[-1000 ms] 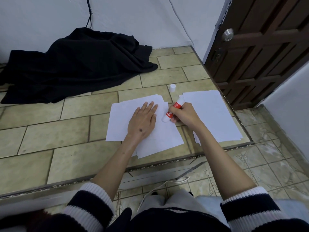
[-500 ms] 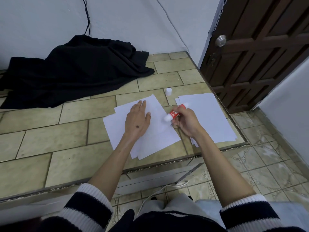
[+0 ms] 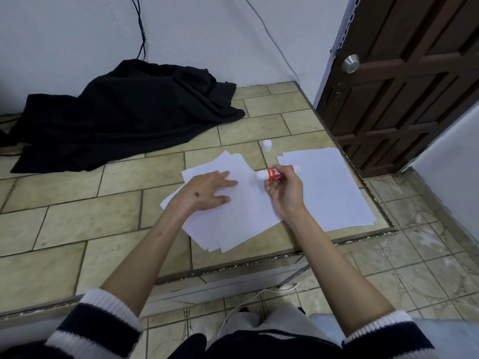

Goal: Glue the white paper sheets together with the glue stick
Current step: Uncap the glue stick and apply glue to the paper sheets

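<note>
A fanned pile of white paper sheets (image 3: 241, 218) lies on the raised tiled floor in front of me. My left hand (image 3: 207, 191) rests flat on its upper left part, fingers spread. My right hand (image 3: 283, 189) holds a red and white glue stick (image 3: 272, 174) sideways, lifted just above the pile's right edge, its white end pointing left. A second stack of white sheets (image 3: 329, 187) lies to the right, partly behind my right hand. The glue stick's white cap (image 3: 267, 145) stands on the tiles beyond the paper.
A heap of black cloth (image 3: 124, 112) lies at the back left against the white wall, with a cable hanging above it. A dark wooden door (image 3: 404, 81) stands at the right. The tiled platform ends in a step edge (image 3: 259, 263) close to my knees.
My right hand has lifted the glue stick off the sheet and turned it sideways. The left hand has shifted slightly on the pile, and the view has tilted upward.
</note>
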